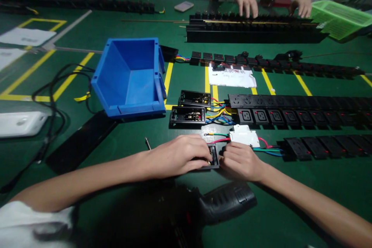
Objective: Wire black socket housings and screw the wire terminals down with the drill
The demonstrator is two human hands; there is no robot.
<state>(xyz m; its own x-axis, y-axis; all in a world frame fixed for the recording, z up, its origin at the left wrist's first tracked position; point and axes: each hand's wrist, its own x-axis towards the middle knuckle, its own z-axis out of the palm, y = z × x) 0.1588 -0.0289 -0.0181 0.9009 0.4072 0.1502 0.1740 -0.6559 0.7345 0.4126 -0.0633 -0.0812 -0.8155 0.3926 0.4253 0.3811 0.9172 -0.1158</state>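
My left hand [187, 153] is curled over a small black plastic socket housing [215, 156], its fingertips down at brass parts inside. Much of the housing is hidden under that hand. Just to the right, my right hand [241, 162] is closed, and what its fingers hold is hidden. Directly behind its knuckles lies a white plastic box [243, 135] with red, green and blue wires coming out. One green wire [216, 134] ends in a ring terminal. The wires on the right lead to a black power strip [315, 148].
A black power tool [228, 200] lies in front of my hands. Two open black housings [188, 116] wired to socket strips [276, 116] sit behind. A blue bin [136, 110] stands left. Across the table, a co-worker's hands [246, 2] rest on black strips near a green basket [340, 17].
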